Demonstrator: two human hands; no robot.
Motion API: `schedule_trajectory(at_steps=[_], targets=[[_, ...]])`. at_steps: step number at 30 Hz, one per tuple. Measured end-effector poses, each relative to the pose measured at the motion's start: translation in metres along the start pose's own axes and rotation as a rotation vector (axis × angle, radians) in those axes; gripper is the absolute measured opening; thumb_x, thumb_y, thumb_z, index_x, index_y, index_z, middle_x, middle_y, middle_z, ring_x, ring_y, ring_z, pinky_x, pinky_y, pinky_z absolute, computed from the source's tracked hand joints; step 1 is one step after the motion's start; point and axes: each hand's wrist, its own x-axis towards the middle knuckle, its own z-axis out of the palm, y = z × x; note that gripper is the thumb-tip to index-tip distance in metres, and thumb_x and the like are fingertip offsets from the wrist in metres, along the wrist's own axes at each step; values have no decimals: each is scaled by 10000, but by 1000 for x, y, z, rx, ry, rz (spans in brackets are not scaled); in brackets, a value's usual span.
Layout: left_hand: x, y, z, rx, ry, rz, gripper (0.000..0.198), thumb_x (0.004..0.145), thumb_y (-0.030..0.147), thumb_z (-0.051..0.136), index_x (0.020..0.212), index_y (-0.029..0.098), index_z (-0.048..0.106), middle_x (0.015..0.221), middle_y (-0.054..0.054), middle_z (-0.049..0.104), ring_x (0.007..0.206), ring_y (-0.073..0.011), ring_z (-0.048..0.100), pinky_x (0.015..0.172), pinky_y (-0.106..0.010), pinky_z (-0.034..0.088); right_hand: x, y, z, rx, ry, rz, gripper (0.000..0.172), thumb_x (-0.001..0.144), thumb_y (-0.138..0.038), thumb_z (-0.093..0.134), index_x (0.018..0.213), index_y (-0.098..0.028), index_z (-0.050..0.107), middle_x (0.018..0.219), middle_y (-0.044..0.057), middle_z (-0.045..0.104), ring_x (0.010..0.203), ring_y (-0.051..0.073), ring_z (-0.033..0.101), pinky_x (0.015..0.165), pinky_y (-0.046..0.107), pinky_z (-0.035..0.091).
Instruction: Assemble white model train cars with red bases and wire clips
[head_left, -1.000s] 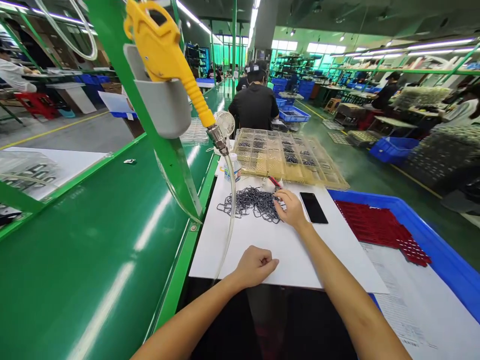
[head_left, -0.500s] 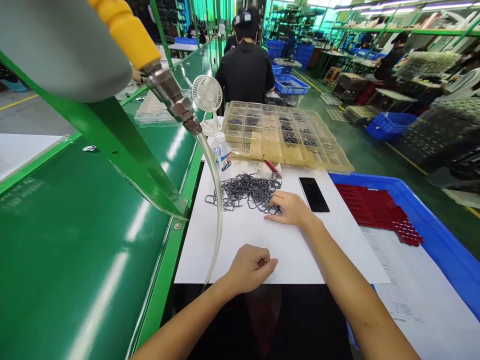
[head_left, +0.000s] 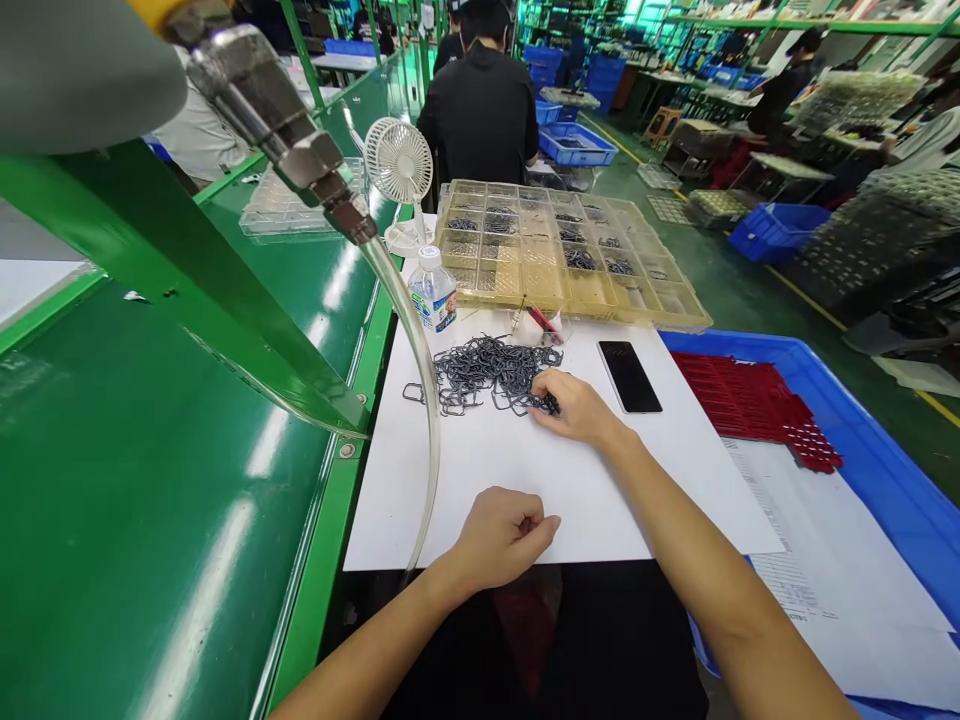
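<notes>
Right hand [head_left: 574, 405]: fingers curled, thumb and forefinger tips down among dark grey, bent loop pieces of thin rod [head_left: 480, 370], at the near right edge of their heap. Cannot tell from here whether a piece is pinched or only touched. The heap's bulk spreads left of these fingertips and a little beyond them, loops tangled, a few straggling at its far left end.

Left hand [head_left: 504, 535]: clenched loosely, fingers folded toward the palm, thumb pointing right. It sits nearer the body than the right fingers, above the near edge of a flat white board [head_left: 465, 475]; inside of the fist hidden.

Right of the right fingers, well clear of them: a black-screened, rectangular phone [head_left: 630, 377], lying flat. Farther right, a blue plastic bin [head_left: 885, 440] with dark red, slatted pieces [head_left: 735, 400] in it.

Beyond the right fingertips, past the heap: a wide, yellowish clear plastic tray [head_left: 544, 285] divided into compartments, several holding dark pieces. Beyond and left: a clear, labelled plastic bottle [head_left: 433, 290], upright, white cap on; behind it a white round-headed fan [head_left: 400, 160]. Left of both hands, a clear flexible tube [head_left: 433, 450] hangs in a curve.
</notes>
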Motion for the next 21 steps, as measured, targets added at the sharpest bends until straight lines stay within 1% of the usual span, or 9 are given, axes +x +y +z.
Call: schedule_trajectory(at_steps=[1, 3, 4, 6, 8, 9, 12, 16, 21], targets=[[0, 0, 0, 2, -1, 1, 410, 954, 339, 590, 622, 220, 381, 545, 68, 346, 543, -117, 298, 594, -305, 254, 0, 0, 2, 3, 3, 2, 32, 1037, -260, 632, 1041, -232, 618, 896, 51, 712, 786, 214, 664, 710, 345, 541], [0, -1, 0, 7, -3, 4, 415, 958, 338, 586, 624, 220, 370, 547, 67, 349, 543, -118, 300, 593, -306, 254, 0, 0, 4, 7, 12, -4, 45, 1072, -251, 607, 1050, -232, 641, 859, 41, 731, 765, 209, 680, 732, 356, 556], [0, -1, 0, 9, -5, 5, 416, 960, 338, 584, 625, 220, 368, 548, 67, 352, 542, -118, 301, 593, -307, 255, 0, 0, 5, 10, 26, -10, 61, 1087, -260, 605, 1085, -229, 658, 870, 45, 752, 774, 212, 697, 756, 369, 572], [0, -1, 0, 13, -9, 7, 415, 966, 338, 581, 627, 219, 372, 548, 67, 355, 540, -119, 304, 592, -309, 256, -1, 1, 6, 13, 72, -20, 141, 1106, -280, 604, 1215, -225, 674, 920, 56, 792, 792, 217, 728, 802, 396, 606], [1, -2, 0, 19, -13, 10, 417, 968, 335, 582, 628, 220, 369, 547, 66, 353, 540, -120, 304, 593, -313, 255, -1, 1, 6, 12, 113, -24, 226, 1111, -281, 607, 1323, -226, 663, 931, 55, 807, 786, 218, 745, 810, 406, 631], [1, -2, 0, 22, -15, 12, 419, 968, 333, 583, 628, 221, 366, 547, 65, 352, 540, -121, 303, 593, -316, 253, -1, 1, 6, 8, 122, -25, 242, 1110, -283, 615, 1340, -228, 664, 929, 55, 809, 788, 219, 751, 805, 406, 640], [1, -2, 1, 34, -22, 21, 417, 971, 326, 583, 630, 222, 367, 550, 63, 359, 541, -124, 303, 590, -323, 249, -1, 2, 8, -19, 125, -42, 229, 1105, -291, 644, 1319, -227, 693, 940, 69, 814, 836, 231, 769, 797, 402, 655], [0, -3, 2, 58, -26, 39, 419, 980, 315, 578, 633, 221, 364, 550, 62, 364, 541, -124, 310, 586, -322, 252, -2, 6, 11, -53, 130, -64, 252, 1100, -294, 655, 1332, -210, 711, 992, 99, 816, 903, 248, 779, 810, 410, 674], [0, -4, 2, 81, -26, 47, 426, 995, 318, 568, 638, 227, 355, 548, 56, 379, 536, -127, 325, 577, -321, 260, -5, 10, 12, -16, 105, -24, 250, 1089, -266, 655, 1313, -242, 763, 1058, 102, 832, 966, 260, 797, 835, 423, 692]])
